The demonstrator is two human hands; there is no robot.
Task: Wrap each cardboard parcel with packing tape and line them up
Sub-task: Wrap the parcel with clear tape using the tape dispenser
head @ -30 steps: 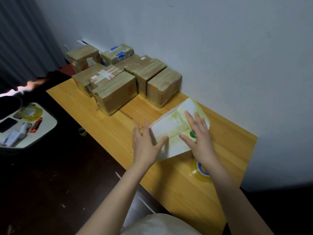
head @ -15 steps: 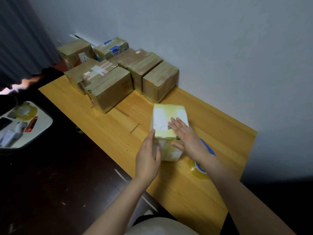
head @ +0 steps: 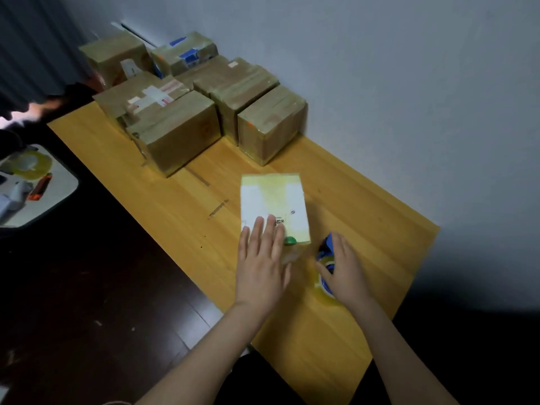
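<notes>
A white and pale-yellow cardboard parcel (head: 274, 203) with a small printed code and a green dot stands on the wooden table (head: 350, 206). My left hand (head: 261, 258) lies flat on the parcel's near top edge, fingers straight. To the right, my right hand (head: 344, 267) curls over a roll of clear packing tape on a blue dispenser (head: 325, 252), next to the parcel. Several taped brown parcels (head: 187, 130) sit grouped at the far end against the wall.
The wall runs along the table's far right side. Left of the table, over the dark floor (head: 87, 287), a white tray (head: 61, 197) holds another tape roll (head: 30, 165) and an orange cutter (head: 41, 188). Bare wood (head: 315, 340) lies in front of my hands.
The white parcel was turned from lying tilted to standing squarely. My right hand left the parcel and dropped onto the tape roll. My left hand moved from its side onto its top.
</notes>
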